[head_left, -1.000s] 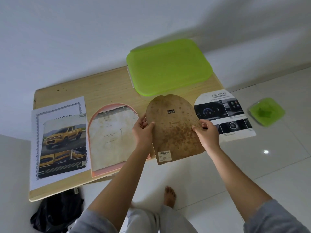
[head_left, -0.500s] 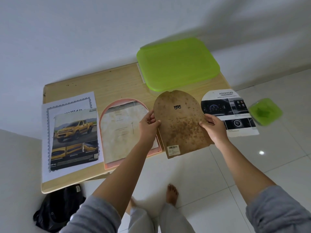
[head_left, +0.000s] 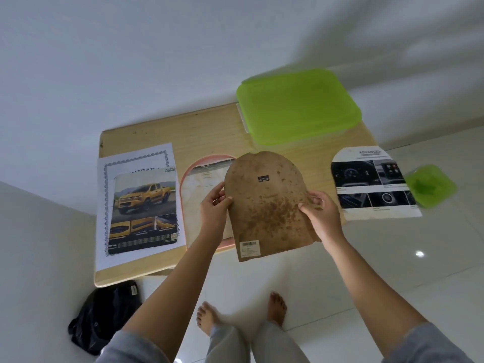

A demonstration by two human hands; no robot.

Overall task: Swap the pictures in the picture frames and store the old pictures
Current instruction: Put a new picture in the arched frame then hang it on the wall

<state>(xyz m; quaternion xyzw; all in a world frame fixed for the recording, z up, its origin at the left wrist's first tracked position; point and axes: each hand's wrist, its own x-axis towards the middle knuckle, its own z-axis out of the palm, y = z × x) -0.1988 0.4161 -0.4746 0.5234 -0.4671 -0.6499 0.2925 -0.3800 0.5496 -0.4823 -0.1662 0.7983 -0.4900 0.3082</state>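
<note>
White wall [head_left: 131,61], white tiled floor [head_left: 392,258], light wooden table [head_left: 209,132] set against the wall. Far right of the table: a large green-lidded plastic box [head_left: 298,106]. Left side: a bordered certificate sheet [head_left: 136,159] with a yellow pickup truck picture [head_left: 145,208] lying on it. Centre: an arched pink-rimmed picture frame [head_left: 199,163], lying flat, a faded pale picture [head_left: 201,189] inside it. Right edge: an arched car-interior picture [head_left: 372,182], its outer part overhanging the table. Just beyond that, a small green container [head_left: 429,186] on the floor. The brown, stained arched backing board [head_left: 267,205] is held above the table's near edge, overlapping the frame's right side, with its metal hanger [head_left: 263,178] and barcode label [head_left: 250,248] facing up. Left hand [head_left: 214,203] pinches the board's left edge, thumb on top, fingers curled beneath. Right hand [head_left: 320,210] grips the right edge the same way. Black bag [head_left: 104,315] on the floor below the table's left corner; bare feet are visible below the hands.
</note>
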